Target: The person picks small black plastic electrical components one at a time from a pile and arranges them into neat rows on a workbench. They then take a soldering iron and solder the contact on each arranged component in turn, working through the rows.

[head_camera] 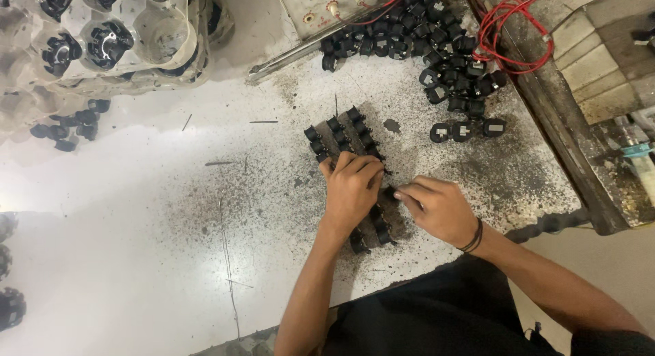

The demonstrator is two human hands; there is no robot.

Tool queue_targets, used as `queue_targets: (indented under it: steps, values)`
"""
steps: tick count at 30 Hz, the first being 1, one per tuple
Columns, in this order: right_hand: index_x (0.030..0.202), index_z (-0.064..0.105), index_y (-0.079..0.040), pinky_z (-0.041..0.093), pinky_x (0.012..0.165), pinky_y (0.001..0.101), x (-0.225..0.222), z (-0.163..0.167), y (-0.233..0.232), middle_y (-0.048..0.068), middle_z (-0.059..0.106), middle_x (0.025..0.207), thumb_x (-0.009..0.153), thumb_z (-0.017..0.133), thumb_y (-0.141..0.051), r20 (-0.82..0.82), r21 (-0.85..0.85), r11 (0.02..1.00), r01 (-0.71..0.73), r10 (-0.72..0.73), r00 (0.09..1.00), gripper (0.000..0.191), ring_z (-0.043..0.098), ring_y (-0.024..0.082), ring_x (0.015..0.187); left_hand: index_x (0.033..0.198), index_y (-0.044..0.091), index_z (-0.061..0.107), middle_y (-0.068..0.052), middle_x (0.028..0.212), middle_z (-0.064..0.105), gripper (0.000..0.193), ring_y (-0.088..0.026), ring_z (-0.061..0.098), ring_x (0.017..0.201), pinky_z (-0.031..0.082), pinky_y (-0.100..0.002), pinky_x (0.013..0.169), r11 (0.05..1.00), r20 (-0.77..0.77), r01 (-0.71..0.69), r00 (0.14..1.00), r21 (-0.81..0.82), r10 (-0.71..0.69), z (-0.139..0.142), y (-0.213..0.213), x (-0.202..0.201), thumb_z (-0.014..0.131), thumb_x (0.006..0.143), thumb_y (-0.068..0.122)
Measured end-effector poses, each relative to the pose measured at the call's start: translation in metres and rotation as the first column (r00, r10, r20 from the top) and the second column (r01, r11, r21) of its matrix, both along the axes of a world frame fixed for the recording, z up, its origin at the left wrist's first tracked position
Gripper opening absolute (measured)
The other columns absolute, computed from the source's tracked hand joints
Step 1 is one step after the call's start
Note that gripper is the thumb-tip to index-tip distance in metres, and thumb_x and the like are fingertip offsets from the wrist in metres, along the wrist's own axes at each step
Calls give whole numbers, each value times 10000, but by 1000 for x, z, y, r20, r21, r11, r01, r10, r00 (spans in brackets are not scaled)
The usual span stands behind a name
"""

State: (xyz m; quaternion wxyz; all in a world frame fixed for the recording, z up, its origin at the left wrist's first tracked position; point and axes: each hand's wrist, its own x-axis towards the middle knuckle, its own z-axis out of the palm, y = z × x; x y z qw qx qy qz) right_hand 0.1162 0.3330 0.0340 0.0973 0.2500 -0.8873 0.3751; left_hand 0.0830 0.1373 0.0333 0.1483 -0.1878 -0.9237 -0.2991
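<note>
Rows of small black parts [339, 134] lie on a jig at the middle of the speckled table [170, 212]. The left hand [351, 192] presses flat on the rows, fingers curled. The right hand [437, 209] pinches one part at the rows' edge. The parts look light, stiff and hard, best taken by their sides. A loose pile [437, 49] lies beyond, near red wires [508, 28] and clear trays [102, 35].

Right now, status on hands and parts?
Left hand flat on the rows of black parts. Right hand pinching one part beside it. Loose pile behind, clear of hands.
</note>
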Motion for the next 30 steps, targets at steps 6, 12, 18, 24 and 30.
queue_targets:
  steps: [6,12,18,24,30]
  values:
    - [938,739,12,510,551,354,3,-6,-1,101,668,779,867,780,-93,-128,36,999,-19,24,991,133,639,244,616,892,131,773,48,1012,755,71,-185,617,983,339,-488,925,1000,-21,-2,1000,-14,2,1,0,3,783,822,128]
    - [925,742,10,509,545,368,3,-19,-5,106,651,732,872,760,-73,-92,109,994,28,-18,996,100,644,261,613,902,124,772,42,1005,753,63,-195,618,978,337,-500,937,1000,-53,-9,999,-13,8,2,2,4,780,840,126]
    - [970,772,-52,531,550,371,-1,-9,9,103,740,830,860,757,-124,243,21,999,27,-31,969,132,680,270,612,928,120,770,31,1021,749,91,-193,621,990,344,-509,945,1000,-88,-11,996,-26,9,2,3,6,773,837,125]
    - [1010,763,-71,541,616,352,-12,10,45,85,739,921,913,735,-78,115,54,987,153,-159,981,102,698,246,716,916,119,767,30,1034,756,78,-197,615,988,347,-516,950,997,-104,-27,994,-71,19,-1,4,6,773,837,118]
    - [1060,786,-119,433,880,412,-4,17,43,7,725,1135,759,745,-68,-167,374,908,187,-132,977,308,621,221,1092,932,117,773,24,1038,757,81,-192,615,995,349,-492,937,1000,-94,-8,996,-19,6,-4,3,7,776,851,117]
